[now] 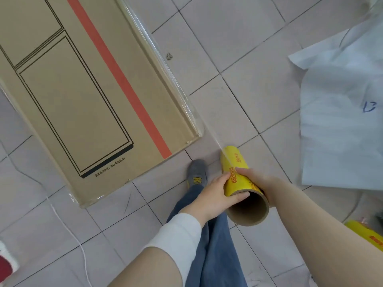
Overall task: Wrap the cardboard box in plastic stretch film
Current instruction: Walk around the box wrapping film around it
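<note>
Nearest my view, the left forearm in its pushed-up white sleeve [176,235] reaches forward from the bottom edge. At the far left a red and white object [6,259] sits cut off by the frame, and a thin white cord [62,220] trails across the tiled floor [238,59] beside it. The cardboard box [83,90] lies flat on the floor, filling the upper left, printed with black outlines and an orange stripe; clear film [157,59] already clings along its right edge and near corner. A taut strand of film [211,135] runs from that corner to the roll. Below the box I see a grey shoe [196,172] and a blue jeans leg [213,245]. The left hand [213,193] grips the yellow stretch film roll [238,158], fingers curled on its left side, thumb near the open cardboard core [248,210]. The right hand [257,181] wraps around the roll's other side. Further right a white sheet [335,121] with a blue mark lies on the tiles, and a second yellow roll [366,235] pokes in at the edge.
</note>
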